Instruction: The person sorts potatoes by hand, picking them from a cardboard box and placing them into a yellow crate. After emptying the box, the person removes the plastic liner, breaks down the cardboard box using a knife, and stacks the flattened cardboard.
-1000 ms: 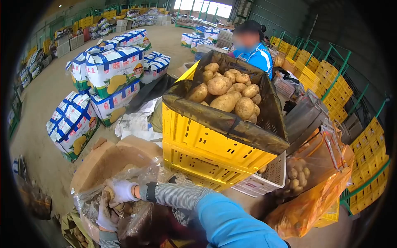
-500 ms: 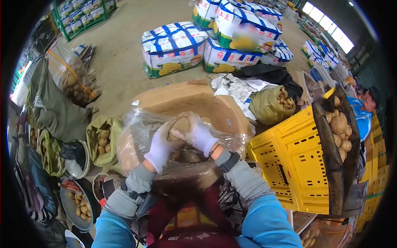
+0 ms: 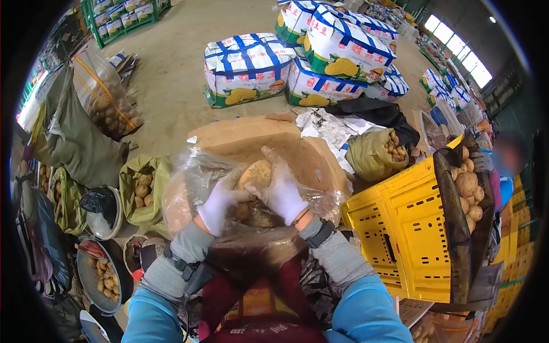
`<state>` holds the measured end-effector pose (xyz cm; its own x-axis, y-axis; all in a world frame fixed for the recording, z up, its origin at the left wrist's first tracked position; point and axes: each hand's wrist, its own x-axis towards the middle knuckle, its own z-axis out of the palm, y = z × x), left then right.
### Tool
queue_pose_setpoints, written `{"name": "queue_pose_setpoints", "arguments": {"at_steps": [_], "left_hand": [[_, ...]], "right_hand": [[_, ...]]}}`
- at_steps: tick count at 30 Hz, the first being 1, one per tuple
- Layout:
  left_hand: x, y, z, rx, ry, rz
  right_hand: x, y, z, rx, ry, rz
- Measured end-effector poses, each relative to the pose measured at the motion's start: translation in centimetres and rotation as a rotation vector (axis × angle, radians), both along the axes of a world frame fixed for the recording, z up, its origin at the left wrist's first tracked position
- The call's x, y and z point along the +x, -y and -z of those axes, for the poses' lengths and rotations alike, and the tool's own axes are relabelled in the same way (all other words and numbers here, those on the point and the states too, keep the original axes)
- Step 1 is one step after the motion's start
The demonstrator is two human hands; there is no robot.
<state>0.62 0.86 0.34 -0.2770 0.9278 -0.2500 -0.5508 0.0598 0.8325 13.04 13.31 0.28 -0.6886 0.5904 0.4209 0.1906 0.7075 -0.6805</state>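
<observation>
A potato (image 3: 257, 175) is held above an open cardboard box (image 3: 243, 142), between my two gloved hands. My left hand (image 3: 222, 196) grips its lower left side, fingers partly hidden behind it. My right hand (image 3: 280, 184) wraps its right side, with the thumb across the near face. Both gloves are white with soiled fingers. Clear plastic (image 3: 191, 174) lines the box and folds over its near and left rims. Below my hands more potatoes (image 3: 242, 212) lie in the box, partly covered by my hands and the plastic.
To the right stands a tilted yellow crate (image 3: 389, 217), with potatoes (image 3: 467, 184) beyond its edge and a co-worker's sleeve (image 3: 505, 190). At left are a green sack of potatoes (image 3: 143, 190), a white bucket (image 3: 106, 220) and a basin (image 3: 94, 273). Packed white bags (image 3: 247, 71) stand ahead.
The potato between my hands has turned and shows its face more clearly. My right fingers have straightened upward, and my hands have parted slightly. The view has shifted a little.
</observation>
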Motion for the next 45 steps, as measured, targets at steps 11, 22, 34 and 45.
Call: {"name": "queue_pose_setpoints", "arguments": {"at_steps": [11, 22, 34, 45], "left_hand": [[0.9, -0.1, -3.5, 0.094, 0.043, 0.028], [-0.2, 0.1, -2.7, 0.086, -0.189, 0.089], [2.5, -1.0, -1.3, 0.194, -0.881, -0.218], [2.2, -3.2, 1.7, 0.149, -0.246, -0.634]], "right_hand": [[0.1, -4.4, -0.1, -0.615, -0.21, -0.003], [0.5, -4.5, 1.0, -1.003, -0.04, -0.17], [0.5, -1.7, -0.2, -0.754, 0.053, 0.06], [-1.6, 1.7, 3.4, -0.311, -0.206, 0.173]]}}
